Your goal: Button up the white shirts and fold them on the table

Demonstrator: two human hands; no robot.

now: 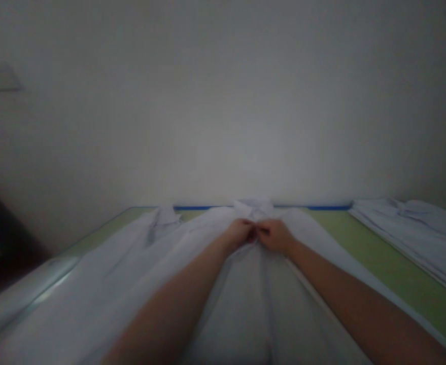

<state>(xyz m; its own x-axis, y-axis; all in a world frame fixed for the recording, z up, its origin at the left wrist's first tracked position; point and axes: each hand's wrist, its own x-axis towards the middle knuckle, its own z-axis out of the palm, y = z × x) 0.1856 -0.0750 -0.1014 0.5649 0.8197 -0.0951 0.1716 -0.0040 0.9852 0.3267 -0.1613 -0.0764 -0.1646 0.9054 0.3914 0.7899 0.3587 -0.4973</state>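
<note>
A white shirt (pixel 238 304) is spread out in front of me, its collar (pixel 253 207) toward the wall. Just below the collar, my left hand (pixel 240 232) pinches the front edge of the shirt. Close against it, my right hand (pixel 274 235) pinches the same front edge from the other side. The fingertips of both hands meet over the placket, and whatever small part they grip, such as a button, is hidden and blurred. From there the shirt front runs down toward me between my forearms.
Another white garment (pixel 93 276) lies to the left. Folded white garments (pixel 420 223) are stacked on the right. The green tabletop (pixel 393 271) has a blue far edge (pixel 327 208) against a grey wall (pixel 223 101). Something dark (pixel 5 228) stands at far left.
</note>
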